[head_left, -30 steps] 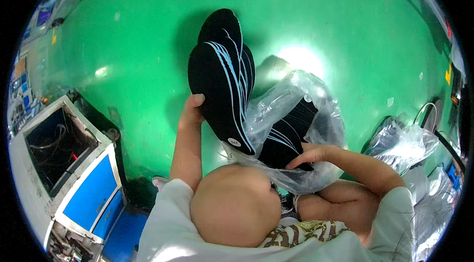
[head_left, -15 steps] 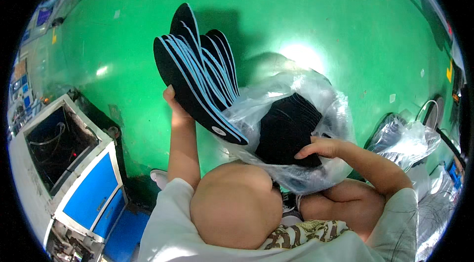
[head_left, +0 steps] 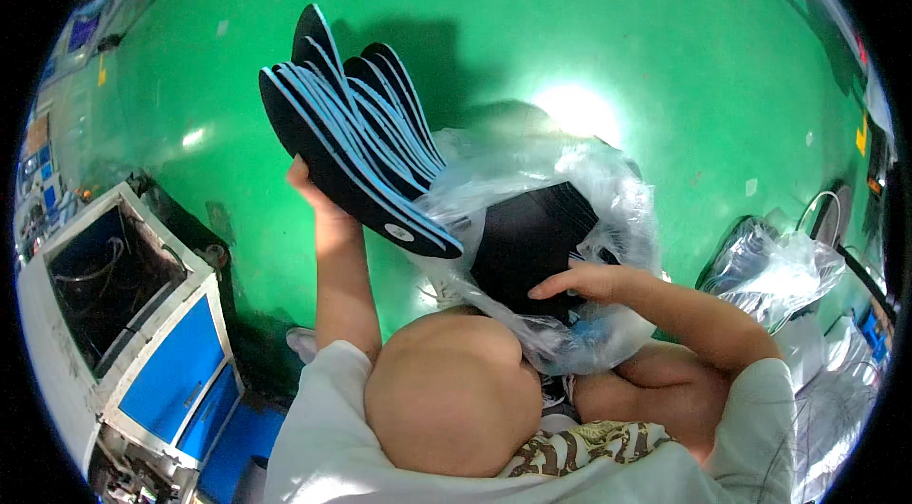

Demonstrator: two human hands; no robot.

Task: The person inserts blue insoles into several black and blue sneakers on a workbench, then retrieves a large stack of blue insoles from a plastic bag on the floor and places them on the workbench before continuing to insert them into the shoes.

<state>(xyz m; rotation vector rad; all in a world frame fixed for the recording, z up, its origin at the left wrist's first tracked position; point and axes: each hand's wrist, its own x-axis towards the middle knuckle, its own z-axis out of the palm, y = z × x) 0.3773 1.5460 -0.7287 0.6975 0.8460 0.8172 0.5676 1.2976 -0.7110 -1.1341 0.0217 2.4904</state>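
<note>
Green floor [head_left: 665,48] fills most of what you see, shiny, with a bright spot of light near the middle. You sit on it with your knees up.

Your left hand [head_left: 318,205] is closed around a fanned bunch of black insoles with blue edges [head_left: 356,148]. You hold it up at about 10 o'clock, clear of the floor. Its lower end touches the mouth of the clear plastic bag [head_left: 560,190].

Your right hand [head_left: 584,281] lies flat and open at about 4 o'clock. Its fingers rest on a black stack of insoles [head_left: 527,243] that sits inside the bag. It does not grip anything.

It looks like one bunch is out of the bag and one stack is left inside. So the work seems about half done.

At 8 o'clock stands a white and blue cabinet [head_left: 142,342] with an open top and wires inside. At 3 o'clock lies another crumpled clear bag [head_left: 769,266], well apart from your hands. More things sit at the far right rim, too small to tell.
</note>
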